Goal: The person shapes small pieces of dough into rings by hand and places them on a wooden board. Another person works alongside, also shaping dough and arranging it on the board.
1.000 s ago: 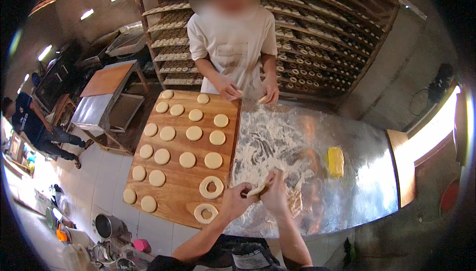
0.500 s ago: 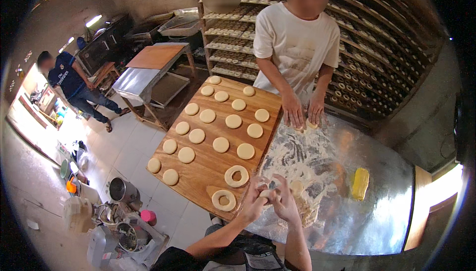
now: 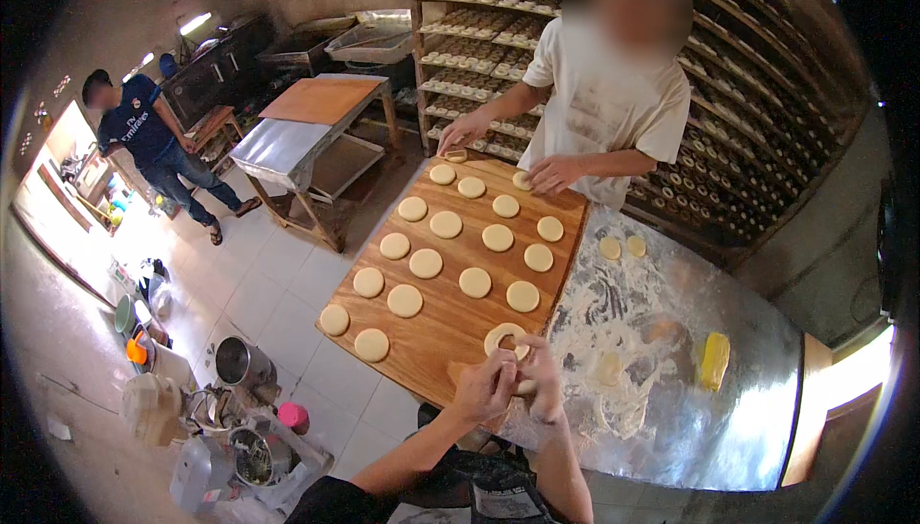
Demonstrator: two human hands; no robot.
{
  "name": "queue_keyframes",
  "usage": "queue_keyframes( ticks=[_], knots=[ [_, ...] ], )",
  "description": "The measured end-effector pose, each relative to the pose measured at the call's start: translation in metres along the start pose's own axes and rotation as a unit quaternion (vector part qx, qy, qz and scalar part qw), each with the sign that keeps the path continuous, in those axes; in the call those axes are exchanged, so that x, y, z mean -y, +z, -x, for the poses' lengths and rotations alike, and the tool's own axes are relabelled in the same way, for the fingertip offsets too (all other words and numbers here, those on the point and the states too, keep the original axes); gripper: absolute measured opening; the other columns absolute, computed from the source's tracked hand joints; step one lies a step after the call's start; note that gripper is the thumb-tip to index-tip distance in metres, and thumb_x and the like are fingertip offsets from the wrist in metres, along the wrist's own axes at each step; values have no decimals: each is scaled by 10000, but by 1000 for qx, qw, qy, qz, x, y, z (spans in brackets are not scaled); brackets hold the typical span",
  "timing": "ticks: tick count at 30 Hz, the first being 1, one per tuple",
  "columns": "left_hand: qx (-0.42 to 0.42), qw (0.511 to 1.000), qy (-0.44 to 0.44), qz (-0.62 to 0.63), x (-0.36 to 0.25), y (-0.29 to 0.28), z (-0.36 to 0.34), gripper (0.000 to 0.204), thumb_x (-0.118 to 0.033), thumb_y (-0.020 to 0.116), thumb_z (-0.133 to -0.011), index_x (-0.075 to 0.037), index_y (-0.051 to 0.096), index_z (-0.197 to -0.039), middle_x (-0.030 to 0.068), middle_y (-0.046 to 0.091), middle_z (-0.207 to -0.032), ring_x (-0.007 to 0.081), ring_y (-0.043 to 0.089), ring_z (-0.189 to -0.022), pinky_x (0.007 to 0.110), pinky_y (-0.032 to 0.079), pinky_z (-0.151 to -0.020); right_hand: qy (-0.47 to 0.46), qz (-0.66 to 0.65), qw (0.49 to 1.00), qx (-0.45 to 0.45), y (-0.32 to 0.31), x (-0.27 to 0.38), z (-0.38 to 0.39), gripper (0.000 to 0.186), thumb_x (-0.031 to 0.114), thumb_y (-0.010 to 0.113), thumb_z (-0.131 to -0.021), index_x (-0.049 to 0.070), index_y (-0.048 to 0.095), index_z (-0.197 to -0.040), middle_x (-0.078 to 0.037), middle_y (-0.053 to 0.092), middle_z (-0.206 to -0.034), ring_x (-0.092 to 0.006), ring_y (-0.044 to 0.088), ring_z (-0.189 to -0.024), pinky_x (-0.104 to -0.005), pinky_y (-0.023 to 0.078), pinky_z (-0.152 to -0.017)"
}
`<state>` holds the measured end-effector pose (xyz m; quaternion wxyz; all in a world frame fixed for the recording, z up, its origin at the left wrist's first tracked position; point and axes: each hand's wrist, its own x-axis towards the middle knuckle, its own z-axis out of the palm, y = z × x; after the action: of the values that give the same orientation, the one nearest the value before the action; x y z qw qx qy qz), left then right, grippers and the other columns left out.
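My left hand (image 3: pixel 487 387) and my right hand (image 3: pixel 544 382), somewhat blurred, are curled around a pale piece of dough (image 3: pixel 525 387), largely hidden by their fingers. Just beyond them lies a dough ring (image 3: pixel 498 337) at the near right of the wooden board (image 3: pixel 450 332). Several flat dough rounds (image 3: pixel 475 283) are spread over the board. Alongside, the metal table (image 3: pixel 728 428) has flour smeared on it, two dough rounds (image 3: pixel 609 247) near the back and a yellow block (image 3: pixel 714 361) toward the right.
Across the board, a co-worker in a white shirt (image 3: pixel 604 102) has both hands on rounds at its far end. Racks of dough pieces (image 3: pixel 728 160) stand behind. Another person (image 3: pixel 144 141) stands left by a side table (image 3: pixel 316 102). Pots and buckets (image 3: pixel 240 361) crowd the floor at lower left.
The view has swung, so the scene sits further right. My hands have shifted toward the board with the dough. The co-worker's hands moved from the flour to the board's far end.
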<state>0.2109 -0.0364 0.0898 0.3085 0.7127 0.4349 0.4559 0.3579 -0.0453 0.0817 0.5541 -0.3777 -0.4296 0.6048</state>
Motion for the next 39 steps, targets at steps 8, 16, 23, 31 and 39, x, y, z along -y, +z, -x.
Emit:
queue_keyframes(
  ticks=[8, 16, 23, 31, 39],
  knots=[
    [28, 999, -46, -10, 32, -60, -3, 206, -264, 506, -1032, -76, 554, -1103, 173, 662, -725, 410, 667, -644, 486, 520, -560, -18, -117, 993, 11, 55, -16, -28, 636, 349, 590, -959, 27, 354, -1455, -131, 572, -1162, -246, 636, -930, -324, 509, -841],
    [36, 993, -111, 35, 43, -102, -9, 245, -312, 437, -1072, -79, 495, -1122, 218, 638, -777, 485, 638, -700, 540, 487, -599, -3, 12, 1000, 16, 73, -41, -39, 750, 558, 498, -998, 65, 305, -1530, -158, 562, -1275, -258, 565, -1160, -355, 470, -957],
    [4, 979, -204, -19, 53, -109, -26, 308, -314, 481, -1054, -48, 500, -1208, 278, 610, -983, 459, 636, -913, 559, 468, -748, 91, 216, 969, -78, 118, -35, -64, 794, 577, 473, -1023, 43, 219, -1552, -235, 459, -1392, -300, 442, -1332, -424, 332, -1128],
    [121, 908, -178, -361, 81, -134, -8, 527, -280, 700, -888, -59, 501, -1323, 167, 554, -1062, 357, 578, -1016, 487, 425, -833, 89, 689, 718, -38, 125, -33, -47, 851, 313, 700, -869, 124, 248, -1564, -260, 530, -1290, -449, 472, -1236, -616, 314, -1046],
    [138, 910, -157, -357, 81, -116, 3, 619, -195, 722, -833, -68, 456, -1377, 190, 533, -1132, 379, 555, -1031, 516, 421, -875, 61, 678, 730, -58, 109, -43, -34, 823, 443, 672, -883, 148, 302, -1557, -245, 463, -1358, -438, 438, -1283, -647, 294, -1067]
  ],
)
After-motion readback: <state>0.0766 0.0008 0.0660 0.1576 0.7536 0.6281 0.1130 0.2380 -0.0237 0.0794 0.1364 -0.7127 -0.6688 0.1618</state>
